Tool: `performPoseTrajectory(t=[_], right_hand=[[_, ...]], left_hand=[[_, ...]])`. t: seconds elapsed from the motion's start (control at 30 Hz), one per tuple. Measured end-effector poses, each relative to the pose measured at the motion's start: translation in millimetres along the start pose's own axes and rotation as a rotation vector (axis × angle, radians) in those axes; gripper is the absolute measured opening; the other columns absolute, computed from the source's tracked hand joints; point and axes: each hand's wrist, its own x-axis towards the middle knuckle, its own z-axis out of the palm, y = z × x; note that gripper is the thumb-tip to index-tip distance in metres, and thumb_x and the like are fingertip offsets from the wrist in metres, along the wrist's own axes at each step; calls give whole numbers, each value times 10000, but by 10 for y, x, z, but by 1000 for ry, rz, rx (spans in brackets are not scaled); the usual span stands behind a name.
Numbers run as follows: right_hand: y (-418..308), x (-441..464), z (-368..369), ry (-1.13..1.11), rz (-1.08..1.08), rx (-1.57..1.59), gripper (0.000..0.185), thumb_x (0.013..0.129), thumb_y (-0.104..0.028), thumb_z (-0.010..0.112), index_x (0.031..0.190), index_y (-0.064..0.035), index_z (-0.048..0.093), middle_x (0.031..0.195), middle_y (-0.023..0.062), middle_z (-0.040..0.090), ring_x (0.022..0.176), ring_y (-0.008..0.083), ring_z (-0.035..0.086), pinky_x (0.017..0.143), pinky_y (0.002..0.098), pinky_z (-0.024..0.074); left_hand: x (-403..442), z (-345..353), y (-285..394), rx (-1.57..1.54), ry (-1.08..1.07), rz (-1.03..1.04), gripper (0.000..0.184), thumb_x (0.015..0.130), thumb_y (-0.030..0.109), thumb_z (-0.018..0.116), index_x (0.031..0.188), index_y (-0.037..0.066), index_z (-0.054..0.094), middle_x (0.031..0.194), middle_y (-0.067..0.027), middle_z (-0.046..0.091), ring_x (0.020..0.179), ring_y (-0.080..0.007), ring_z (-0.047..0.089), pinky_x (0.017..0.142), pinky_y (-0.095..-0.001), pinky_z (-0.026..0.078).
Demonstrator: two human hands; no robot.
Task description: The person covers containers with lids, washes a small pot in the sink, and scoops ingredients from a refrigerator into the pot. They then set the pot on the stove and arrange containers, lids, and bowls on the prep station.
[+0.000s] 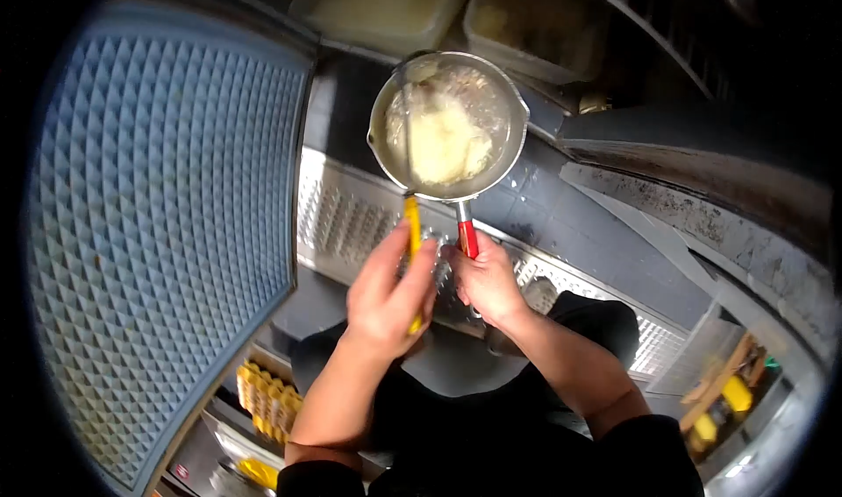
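A metal saucepan (518, 137) is held out in front of me, with my right hand (487, 279) closed around its red handle (467, 236). Inside it lies a soft, pale yellow mass (447, 142), with wet-looking, lumpy matter around it. My left hand (392, 291) grips the yellow handle of a long-shafted utensil (413, 225). Its thin metal shaft crosses over the left side of the pan. The utensil's head is at the far rim, too blurred to tell its kind.
At left stands a blue panel (175, 190) with a raised diamond pattern. Pale-filled containers (386, 6) sit beyond the pan. A perforated metal strip (342, 212) crosses the tiled floor (526, 194). Stacked yellow trays (267, 400) are low at left; a worn ledge (684, 203) runs at right.
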Motion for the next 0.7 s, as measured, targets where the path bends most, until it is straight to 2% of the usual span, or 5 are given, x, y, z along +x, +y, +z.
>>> performPoseTrajectory(t=[0.27, 0.37, 0.53, 0.63, 0.7], right_hand=[[-196, -648, -20, 40, -13, -129, 140, 1048, -111, 535, 1171, -86, 597, 764, -13, 591, 509, 60, 495, 430, 224, 364], [-399, -1160, -131, -22, -12, -236, 139, 1037, -109, 550, 1162, -76, 601, 763, -8, 599, 521, 69, 510, 443, 227, 372], [-1150, -2475, -63, 20, 191, -539, 122, 1008, -109, 551, 1097, -70, 624, 700, -2, 598, 481, 81, 520, 420, 227, 379], [-1648, -3447, 73, 23, 252, -677, 115, 993, -94, 546, 1068, -63, 628, 696, 4, 604, 488, 90, 528, 431, 245, 392], [-2132, -4105, 269, 7, 293, -760, 114, 979, -80, 551, 1057, -58, 631, 706, 8, 610, 499, 102, 536, 447, 265, 404]], left_hand=[[-342, -71, 439, -254, -221, -146, 451, 840, 46, 658, 1284, -23, 622, 1353, -301, 541, 1187, -439, 620, 964, -407, 575], [-448, -585, 865, -278, -332, -228, 564, 838, -16, 627, 1394, 20, 536, 1479, -324, 418, 1385, -469, 438, 1149, -531, 387], [-569, -2649, 1374, 120, 56, -251, 659, 787, 74, 611, 1429, 12, 474, 1575, -322, 293, 1439, -564, 286, 1165, -686, 228], [-54, -4318, 1454, 619, 474, -555, 619, 985, 180, 528, 1528, -52, 341, 1540, -293, 396, 1487, -431, 298, 1244, -552, 105], [-14, -5072, 1250, 784, 347, -840, 480, 1044, 207, 482, 1469, -15, 469, 1498, -213, 501, 1416, -357, 436, 1231, -554, 145]])
